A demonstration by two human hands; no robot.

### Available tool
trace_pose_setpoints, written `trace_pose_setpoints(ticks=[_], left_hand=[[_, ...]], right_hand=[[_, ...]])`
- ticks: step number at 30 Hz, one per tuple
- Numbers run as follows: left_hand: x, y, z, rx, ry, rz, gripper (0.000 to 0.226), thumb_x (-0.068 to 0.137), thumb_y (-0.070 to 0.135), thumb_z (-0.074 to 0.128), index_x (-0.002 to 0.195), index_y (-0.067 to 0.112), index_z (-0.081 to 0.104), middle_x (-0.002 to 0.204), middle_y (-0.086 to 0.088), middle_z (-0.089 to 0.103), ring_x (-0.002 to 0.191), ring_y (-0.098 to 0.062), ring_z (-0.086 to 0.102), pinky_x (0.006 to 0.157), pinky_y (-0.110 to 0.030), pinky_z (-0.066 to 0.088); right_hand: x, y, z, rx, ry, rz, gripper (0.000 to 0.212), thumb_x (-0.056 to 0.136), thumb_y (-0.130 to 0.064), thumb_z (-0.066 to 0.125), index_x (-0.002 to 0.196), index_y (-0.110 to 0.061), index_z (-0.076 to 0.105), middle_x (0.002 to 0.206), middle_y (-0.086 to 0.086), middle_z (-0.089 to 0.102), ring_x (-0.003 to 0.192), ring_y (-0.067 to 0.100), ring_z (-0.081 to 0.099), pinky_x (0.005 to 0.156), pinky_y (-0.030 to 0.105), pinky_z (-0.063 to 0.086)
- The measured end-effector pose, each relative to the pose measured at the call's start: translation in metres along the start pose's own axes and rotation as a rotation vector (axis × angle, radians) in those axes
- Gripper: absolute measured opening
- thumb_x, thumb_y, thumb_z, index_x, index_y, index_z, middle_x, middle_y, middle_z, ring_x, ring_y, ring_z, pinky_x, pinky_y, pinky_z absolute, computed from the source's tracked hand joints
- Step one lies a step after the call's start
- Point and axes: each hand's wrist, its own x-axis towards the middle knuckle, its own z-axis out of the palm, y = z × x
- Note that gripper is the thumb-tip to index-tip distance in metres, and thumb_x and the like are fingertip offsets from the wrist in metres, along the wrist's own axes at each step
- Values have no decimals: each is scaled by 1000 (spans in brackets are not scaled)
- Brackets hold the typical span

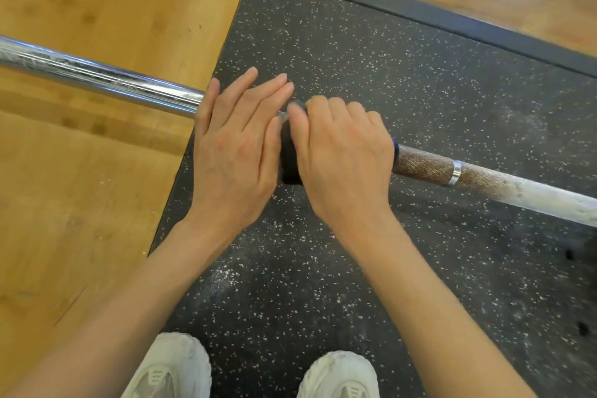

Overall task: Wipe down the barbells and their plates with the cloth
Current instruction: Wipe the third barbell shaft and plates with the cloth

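Note:
A steel barbell point(97, 76) runs from the left edge down to the right edge, shiny on the left and rusty, knurled and chalk-dusted on the right. A dark cloth point(289, 158) is wrapped round the bar in the middle. My right hand point(345, 158) grips the cloth and the bar beneath it, fingers curled over the top. My left hand point(235, 152) lies flat on the bar just left of the cloth, fingers straight and pointing away from me. No plates are in view.
Black speckled rubber matting point(387, 58) lies under the bar, with wooden flooring point(80, 187) to the left and beyond a dark strip at the top. My two white shoes point(174, 368) stand at the bottom edge. White chalk dust marks the mat.

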Motion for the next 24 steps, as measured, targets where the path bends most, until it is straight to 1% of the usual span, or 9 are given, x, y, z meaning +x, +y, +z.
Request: trace_pose_setpoints(ticks=[3,7,10,12,15,18,20,22,24], left_hand=[[-2,0,-1,3,-5,4,44,108,20,28,142,14,55,147,4,54,144,-18,38,124,-35,9],[-6,-1,-4,32,-23,25,44,108,21,29,144,13,54,148,2,53,144,-18,37,124,-33,8],[-9,0,-5,27,-24,11,44,108,21,29,144,13,53,148,3,53,144,-18,37,125,-33,8],[-10,1,-5,22,-19,3,43,108,20,30,144,13,54,148,3,53,144,-18,38,125,-34,8],[-11,1,-7,34,-31,10,44,108,20,29,145,14,52,149,3,52,145,-18,37,125,-36,10],[-12,1,-8,46,-33,13,44,108,19,31,146,14,51,149,4,51,145,-17,36,125,-36,10],[-13,2,-7,43,-29,-1,44,108,19,31,146,14,51,150,4,51,145,-17,36,125,-35,9],[-14,2,-7,39,-36,-10,43,108,19,31,146,15,51,150,5,51,145,-17,36,125,-35,9],[-15,3,-10,40,-56,-8,44,108,19,31,148,15,49,152,5,48,147,-16,33,125,-36,8]], right_hand=[[5,-3,-2,36,31,98,58,108,-19,8,79,-20,58,64,-2,53,55,24,44,60,36,28],[-39,-9,-7,118,59,114,43,111,-32,30,119,-12,67,106,5,67,99,28,60,101,43,42],[-8,-7,-1,46,102,167,45,107,-28,37,72,-17,64,64,4,61,58,27,55,60,35,35],[12,-6,-3,-6,90,204,47,103,-27,39,57,-23,49,48,1,54,43,25,50,53,30,22],[-23,1,-11,134,21,119,41,110,-32,32,87,-19,63,82,2,66,77,26,61,77,37,41],[-61,11,-23,120,-47,85,41,110,-35,36,137,-12,57,129,7,62,120,30,54,112,45,35],[-43,11,-23,75,-49,113,41,110,-38,33,114,-14,66,107,6,66,96,29,57,90,41,41],[-8,9,-22,54,-174,220,51,111,-41,24,78,-20,56,73,2,58,65,25,44,65,37,29],[1,14,-20,56,-278,229,56,110,-39,7,74,-22,47,65,-1,48,58,22,35,62,35,23]])
